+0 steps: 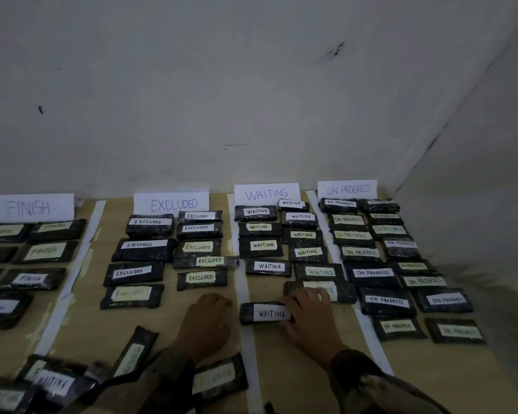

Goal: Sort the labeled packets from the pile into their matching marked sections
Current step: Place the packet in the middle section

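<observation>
Black packets with handwritten labels lie in four taped sections on a wooden table (281,369). Paper signs at the back read FINISH (29,207), EXCLUDED (174,204), WAITING (266,194) and ON PROGRESS (347,189). My right hand (307,316) grips the right end of a WAITING packet (263,313) that lies flat at the front of the WAITING section, thumb under its near edge. My left hand (207,321) rests on the table beside the packet's left end, fingers loosely bent, holding nothing. The unsorted pile (54,380) sits at the bottom left.
An EXCLUDED packet (219,377) lies under my left forearm, and another packet (135,348) leans on the pile. White tape strips (245,348) divide the sections. Behind the signs is a white wall (251,100), which meets a side wall at the right corner.
</observation>
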### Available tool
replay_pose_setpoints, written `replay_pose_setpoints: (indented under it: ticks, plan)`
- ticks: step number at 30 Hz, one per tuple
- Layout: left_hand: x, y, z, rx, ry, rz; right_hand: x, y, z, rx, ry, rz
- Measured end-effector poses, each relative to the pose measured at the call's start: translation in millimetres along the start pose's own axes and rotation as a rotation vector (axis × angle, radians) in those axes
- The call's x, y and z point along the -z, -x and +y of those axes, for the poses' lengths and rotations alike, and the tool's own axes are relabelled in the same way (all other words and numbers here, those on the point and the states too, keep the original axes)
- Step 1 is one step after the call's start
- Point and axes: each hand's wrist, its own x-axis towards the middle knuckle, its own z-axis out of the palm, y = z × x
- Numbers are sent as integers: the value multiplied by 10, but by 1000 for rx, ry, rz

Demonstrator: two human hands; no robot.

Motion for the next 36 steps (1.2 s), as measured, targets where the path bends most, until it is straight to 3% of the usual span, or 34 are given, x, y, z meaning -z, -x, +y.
replay_pose_setpoints:
  ticks: [5,10,36]
  plan:
    - [-72,-7,158,-76,58,92,49,187,140,-70,-111,-40]
    - [-150,-33,335,-92,53,27,35,293,261,-164,-227,-62]
    - [-355,-41,730,-104,66,39,135,438,702,-309,-193,-109]
